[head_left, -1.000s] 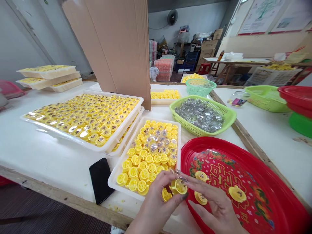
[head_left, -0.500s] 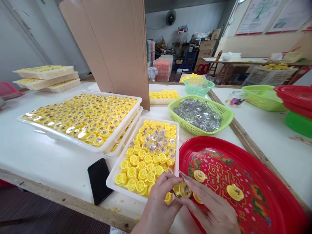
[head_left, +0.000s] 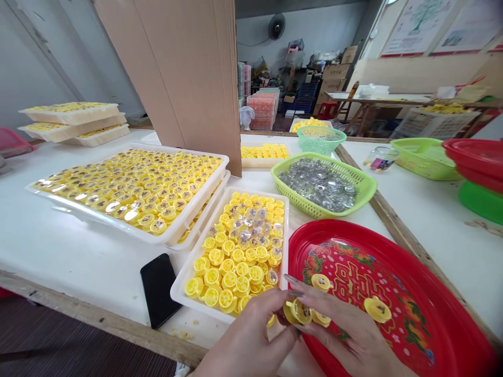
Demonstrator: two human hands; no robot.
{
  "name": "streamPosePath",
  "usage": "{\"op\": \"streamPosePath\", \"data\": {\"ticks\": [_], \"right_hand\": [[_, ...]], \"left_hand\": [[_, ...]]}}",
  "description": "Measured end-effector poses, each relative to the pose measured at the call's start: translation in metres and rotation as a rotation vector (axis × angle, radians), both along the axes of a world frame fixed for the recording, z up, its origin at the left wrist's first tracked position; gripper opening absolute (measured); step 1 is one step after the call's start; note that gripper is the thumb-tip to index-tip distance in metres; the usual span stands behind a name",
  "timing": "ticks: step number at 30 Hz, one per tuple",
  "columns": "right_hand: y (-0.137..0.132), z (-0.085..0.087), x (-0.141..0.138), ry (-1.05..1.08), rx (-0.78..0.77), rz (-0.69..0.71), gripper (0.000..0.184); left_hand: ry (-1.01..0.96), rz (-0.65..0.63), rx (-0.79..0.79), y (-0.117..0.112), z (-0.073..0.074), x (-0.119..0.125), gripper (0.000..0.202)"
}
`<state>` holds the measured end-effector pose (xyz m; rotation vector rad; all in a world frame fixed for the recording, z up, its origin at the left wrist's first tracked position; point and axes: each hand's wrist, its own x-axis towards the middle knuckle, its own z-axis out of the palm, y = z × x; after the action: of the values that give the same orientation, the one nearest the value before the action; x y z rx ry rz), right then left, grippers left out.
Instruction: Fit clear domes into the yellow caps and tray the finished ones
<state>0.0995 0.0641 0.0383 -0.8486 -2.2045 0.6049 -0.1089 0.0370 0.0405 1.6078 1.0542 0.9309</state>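
Observation:
A small yellow toy cup point(head_left: 302, 312) with a dark printed top is held between my two hands, over the left edge of the red tray point(head_left: 444, 293). My left hand point(head_left: 255, 332) pinches it from the left. From the right, the fingers of my right hand point(head_left: 349, 327) close around it. On the tray's printed floor lie more yellow cups, one point(head_left: 377, 309) near the middle. Just beyond my left hand stands a white tray point(head_left: 184, 285) full of yellow cups, several with clear discs on them. A green basket point(head_left: 367, 191) holds many clear plastic pieces.
A black phone point(head_left: 159, 290) lies left of the white tray. Stacked larger trays point(head_left: 173, 238) of yellow cups stand farther left, beside an upright cardboard sheet point(head_left: 196, 78). A wooden strip point(head_left: 387, 217) runs along the table at right, with red and green basins point(head_left: 481, 196) beyond.
Both hands have shifted slightly right with the yellow cup between them. The cup has turned a little, showing its printed top more to the right. The trays and basket stay put.

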Motion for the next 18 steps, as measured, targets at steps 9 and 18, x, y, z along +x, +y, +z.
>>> {"op": "streamPosePath", "data": {"ticks": [9,18], "right_hand": [[-0.014,-0.011,0.0,-0.094,0.001,-0.094,0.065],[-0.025,0.003,-0.013,0.112,-0.554,-0.13,0.038]], "left_hand": [[-0.175,0.229,0.143,-0.001,-0.012,0.022,0.02],[-0.093,0.424,0.25,-0.023,-0.032,0.045,0.034]]}}
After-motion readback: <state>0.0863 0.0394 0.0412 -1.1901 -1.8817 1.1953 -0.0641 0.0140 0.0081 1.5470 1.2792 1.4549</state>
